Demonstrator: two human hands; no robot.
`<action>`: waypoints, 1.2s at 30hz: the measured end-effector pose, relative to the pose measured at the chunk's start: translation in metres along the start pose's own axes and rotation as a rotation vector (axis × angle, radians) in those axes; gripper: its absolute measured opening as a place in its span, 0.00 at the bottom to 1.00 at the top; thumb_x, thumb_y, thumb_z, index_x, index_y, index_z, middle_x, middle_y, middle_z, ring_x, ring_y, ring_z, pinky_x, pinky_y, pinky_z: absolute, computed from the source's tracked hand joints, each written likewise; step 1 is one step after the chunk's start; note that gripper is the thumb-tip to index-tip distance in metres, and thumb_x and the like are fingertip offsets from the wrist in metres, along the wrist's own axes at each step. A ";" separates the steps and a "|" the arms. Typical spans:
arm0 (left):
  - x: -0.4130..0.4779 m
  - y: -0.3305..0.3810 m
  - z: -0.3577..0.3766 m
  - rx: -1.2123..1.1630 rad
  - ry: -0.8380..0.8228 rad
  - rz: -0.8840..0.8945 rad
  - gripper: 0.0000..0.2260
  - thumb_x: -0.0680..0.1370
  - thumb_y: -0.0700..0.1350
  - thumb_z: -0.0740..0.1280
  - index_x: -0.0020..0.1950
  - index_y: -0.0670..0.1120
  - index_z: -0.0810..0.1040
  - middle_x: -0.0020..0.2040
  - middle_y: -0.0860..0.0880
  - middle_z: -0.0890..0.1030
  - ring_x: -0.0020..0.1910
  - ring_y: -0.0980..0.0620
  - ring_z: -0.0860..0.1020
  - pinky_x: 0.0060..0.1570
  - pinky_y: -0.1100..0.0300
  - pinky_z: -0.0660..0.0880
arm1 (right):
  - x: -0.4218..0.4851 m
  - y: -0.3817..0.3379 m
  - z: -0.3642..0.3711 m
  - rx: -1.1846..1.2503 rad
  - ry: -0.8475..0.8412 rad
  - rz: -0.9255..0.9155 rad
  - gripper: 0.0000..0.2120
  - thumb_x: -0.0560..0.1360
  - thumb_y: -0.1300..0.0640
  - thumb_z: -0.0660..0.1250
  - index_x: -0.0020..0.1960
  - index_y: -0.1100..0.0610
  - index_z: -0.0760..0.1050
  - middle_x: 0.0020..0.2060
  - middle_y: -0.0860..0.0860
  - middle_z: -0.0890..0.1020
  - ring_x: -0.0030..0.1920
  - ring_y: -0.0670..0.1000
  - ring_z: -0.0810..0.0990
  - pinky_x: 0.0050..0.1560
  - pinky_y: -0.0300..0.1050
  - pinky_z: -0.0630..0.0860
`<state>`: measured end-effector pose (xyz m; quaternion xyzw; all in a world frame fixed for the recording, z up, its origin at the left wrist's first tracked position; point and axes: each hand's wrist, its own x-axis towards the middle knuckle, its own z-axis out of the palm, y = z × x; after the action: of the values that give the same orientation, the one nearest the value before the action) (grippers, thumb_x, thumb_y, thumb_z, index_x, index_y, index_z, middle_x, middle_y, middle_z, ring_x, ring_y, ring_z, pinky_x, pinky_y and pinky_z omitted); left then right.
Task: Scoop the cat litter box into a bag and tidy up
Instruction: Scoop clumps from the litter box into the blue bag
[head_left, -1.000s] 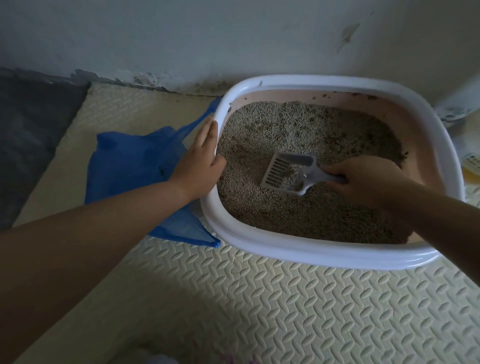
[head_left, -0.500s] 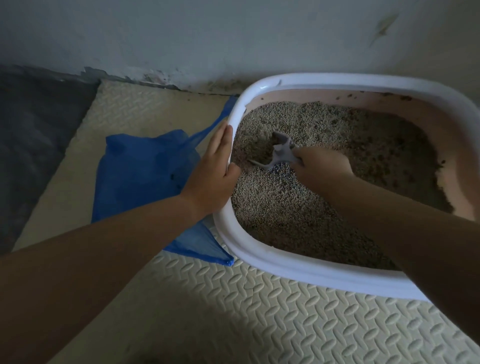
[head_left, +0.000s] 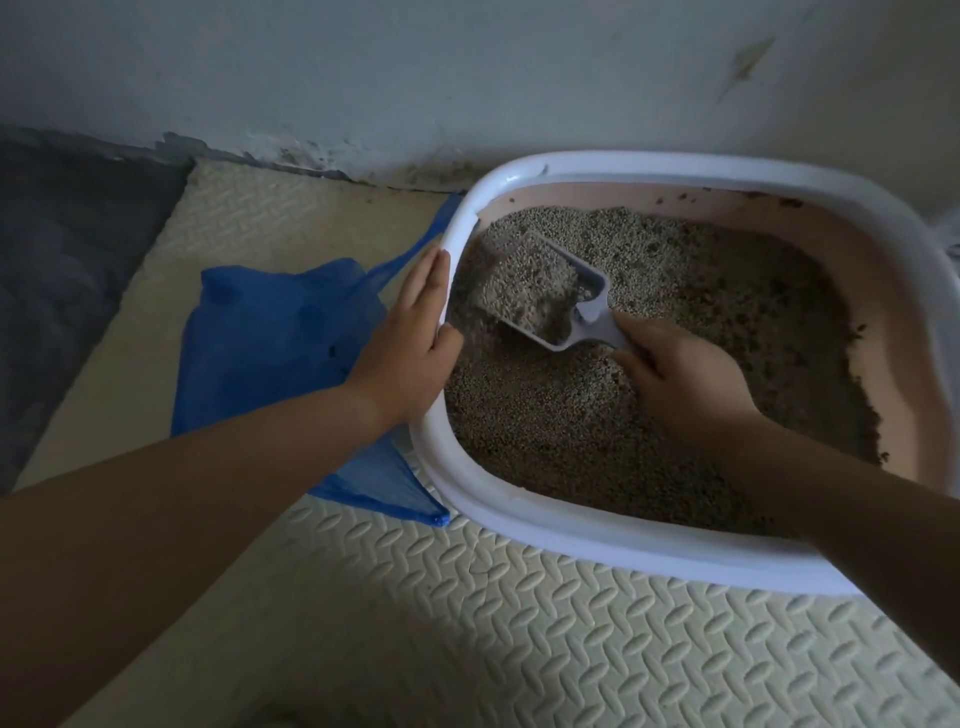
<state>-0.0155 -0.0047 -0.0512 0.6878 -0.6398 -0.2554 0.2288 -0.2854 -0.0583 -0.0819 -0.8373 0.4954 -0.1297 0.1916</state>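
Note:
A white-rimmed litter box (head_left: 597, 540) with a pink inside sits on the floor mat, filled with grey-brown litter (head_left: 691, 312). My right hand (head_left: 680, 379) grips the handle of a grey slotted scoop (head_left: 540, 291), which is loaded with litter and lifted at the box's left end. My left hand (head_left: 410, 338) holds the box's left rim, fingers flat along the outside and thumb over the edge. A blue plastic bag (head_left: 270, 343) lies flat on the mat just left of the box, partly under my left forearm.
A cream embossed foam mat (head_left: 519, 639) covers the floor. The pale wall (head_left: 415, 78) runs right behind the box, with grime along its base. A dark grey floor strip (head_left: 67, 249) lies at the far left.
The scoop dug into the litter at the left end of the box and has come up full, tilted toward the bag side. My left hand has stayed on the rim.

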 end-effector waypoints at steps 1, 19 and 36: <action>0.000 0.000 0.000 -0.002 -0.002 -0.004 0.28 0.80 0.40 0.54 0.78 0.49 0.46 0.78 0.57 0.44 0.66 0.54 0.65 0.50 0.61 0.70 | -0.005 0.004 -0.005 -0.004 0.010 0.014 0.19 0.79 0.49 0.59 0.69 0.49 0.69 0.48 0.48 0.78 0.45 0.53 0.77 0.37 0.45 0.71; 0.000 0.006 -0.001 0.074 -0.010 -0.018 0.28 0.81 0.42 0.53 0.78 0.50 0.45 0.78 0.56 0.43 0.72 0.51 0.58 0.59 0.54 0.69 | -0.052 0.009 -0.054 -0.089 0.059 0.008 0.20 0.76 0.49 0.63 0.67 0.47 0.71 0.44 0.47 0.79 0.41 0.52 0.78 0.35 0.45 0.74; 0.000 0.004 -0.001 0.050 0.017 0.010 0.28 0.81 0.41 0.54 0.78 0.48 0.46 0.78 0.54 0.44 0.73 0.52 0.57 0.61 0.58 0.66 | -0.014 -0.005 -0.061 -0.178 -0.338 0.380 0.08 0.75 0.52 0.63 0.45 0.52 0.79 0.29 0.50 0.77 0.30 0.50 0.76 0.29 0.40 0.68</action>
<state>-0.0181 -0.0053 -0.0474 0.6922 -0.6474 -0.2323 0.2183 -0.3132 -0.0551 -0.0252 -0.7524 0.6142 0.0946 0.2182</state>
